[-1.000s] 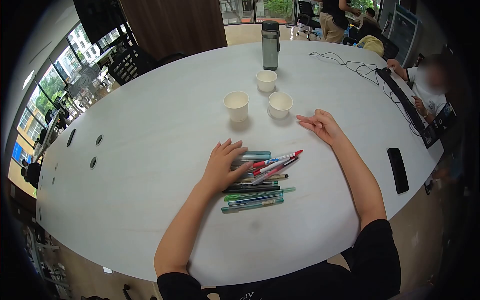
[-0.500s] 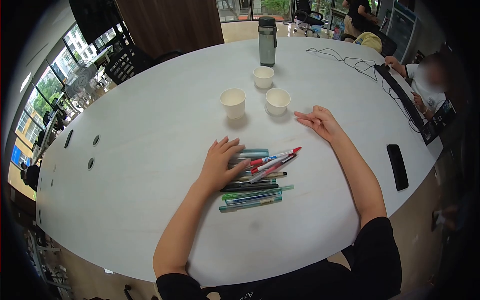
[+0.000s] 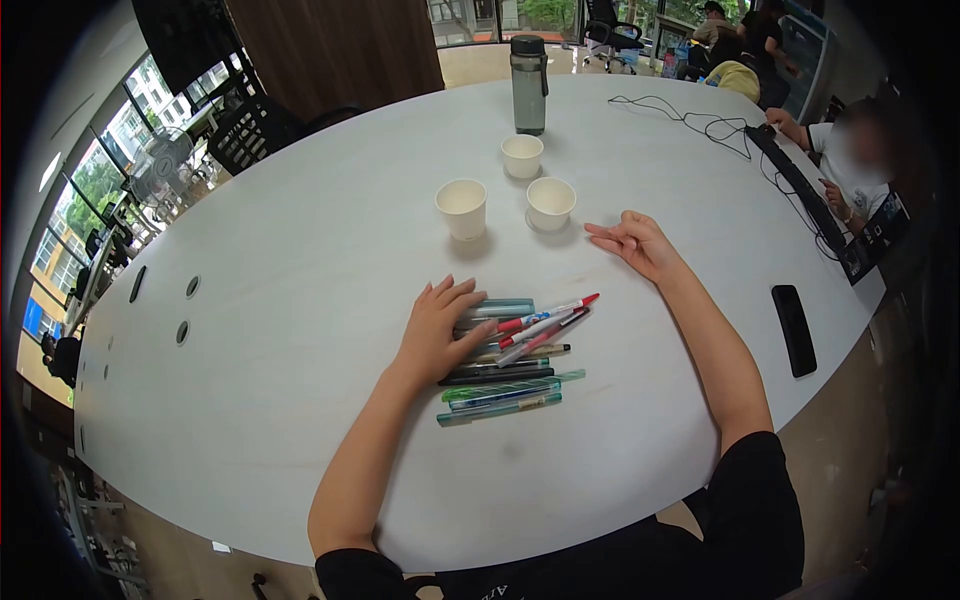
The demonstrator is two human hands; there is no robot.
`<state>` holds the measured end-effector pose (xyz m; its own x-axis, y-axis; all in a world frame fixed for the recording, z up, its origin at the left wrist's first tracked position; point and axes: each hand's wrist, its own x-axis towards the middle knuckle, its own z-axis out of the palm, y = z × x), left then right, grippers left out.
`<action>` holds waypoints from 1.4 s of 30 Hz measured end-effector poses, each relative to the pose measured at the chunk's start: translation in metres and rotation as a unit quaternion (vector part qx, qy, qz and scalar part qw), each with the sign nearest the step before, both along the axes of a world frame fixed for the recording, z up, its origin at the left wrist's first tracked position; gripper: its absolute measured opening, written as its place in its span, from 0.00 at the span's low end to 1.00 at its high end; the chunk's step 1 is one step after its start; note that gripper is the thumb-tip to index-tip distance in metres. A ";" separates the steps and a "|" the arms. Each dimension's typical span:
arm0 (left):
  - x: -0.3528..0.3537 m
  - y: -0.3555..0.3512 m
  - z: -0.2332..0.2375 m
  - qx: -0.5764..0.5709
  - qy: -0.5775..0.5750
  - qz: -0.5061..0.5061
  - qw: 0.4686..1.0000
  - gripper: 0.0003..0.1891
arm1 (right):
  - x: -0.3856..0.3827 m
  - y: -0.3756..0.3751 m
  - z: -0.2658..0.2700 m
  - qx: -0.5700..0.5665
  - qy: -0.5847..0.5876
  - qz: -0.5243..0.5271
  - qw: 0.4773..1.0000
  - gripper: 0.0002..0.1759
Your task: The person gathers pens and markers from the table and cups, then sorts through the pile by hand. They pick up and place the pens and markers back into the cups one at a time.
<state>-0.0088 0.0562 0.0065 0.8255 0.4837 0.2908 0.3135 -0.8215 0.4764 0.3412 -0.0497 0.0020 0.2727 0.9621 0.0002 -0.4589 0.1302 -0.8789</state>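
My left hand (image 3: 442, 325) lies with fingers spread over the left ends of a loose row of pens (image 3: 505, 376), hiding part of them. Red-capped pens (image 3: 545, 322) rest slantwise on top, beside a light blue-green pen (image 3: 505, 306). Green and teal pens (image 3: 510, 400) form the near side of the row. Resting on the table to the right, my right hand (image 3: 640, 245) is empty, some fingers stretched out and others bent. Just left of its fingertips stands a white paper cup (image 3: 551, 205). A taller paper cup (image 3: 461, 212) and a small one (image 3: 522, 157) are close by, all upright.
A grey water bottle (image 3: 529, 88) stands behind the cups on the white table (image 3: 300, 400). Off to the right lie a black phone (image 3: 793, 331), a long black bar (image 3: 798, 185) and loose cables (image 3: 690, 120). Another person (image 3: 850, 165) sits at the right edge.
Both hands, the pens and the cups keep their places. The view has shifted very slightly, and people in the far background have changed position.
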 end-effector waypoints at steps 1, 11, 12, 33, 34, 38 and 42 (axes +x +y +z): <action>0.000 -0.001 -0.001 -0.005 0.000 0.001 1.000 0.24 | 0.001 0.001 0.000 0.003 -0.002 0.004 1.000 0.14; 0.001 0.001 0.002 -0.005 0.009 -0.004 1.000 0.24 | 0.004 0.008 -0.004 -0.009 0.037 -0.032 0.999 0.11; 0.001 0.001 0.001 -0.006 0.007 -0.005 1.000 0.24 | 0.003 0.009 -0.005 0.003 0.043 -0.034 0.998 0.11; -0.038 -0.037 0.044 -0.032 0.056 -0.026 0.998 0.53 | -0.091 -0.089 0.168 0.477 -0.556 -0.507 0.455 0.46; -0.039 -0.046 0.045 -0.023 0.084 -0.017 0.996 0.61 | -0.095 -0.091 0.161 0.494 -0.579 -0.458 0.459 0.43; -0.046 -0.073 0.042 0.047 0.156 0.025 0.986 0.65 | -0.138 -0.063 0.100 0.205 -0.775 -0.184 0.569 0.48; -0.034 -0.072 0.009 0.049 0.137 0.024 0.989 0.66 | -0.160 -0.042 0.015 -0.043 -0.825 0.076 0.559 0.57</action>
<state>-0.0431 -0.0158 0.0159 0.8565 0.5050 0.1066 0.4600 -0.8406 0.2860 0.1813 -0.0914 0.0170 -0.1140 0.9900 0.0826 0.9847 0.1236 -0.1232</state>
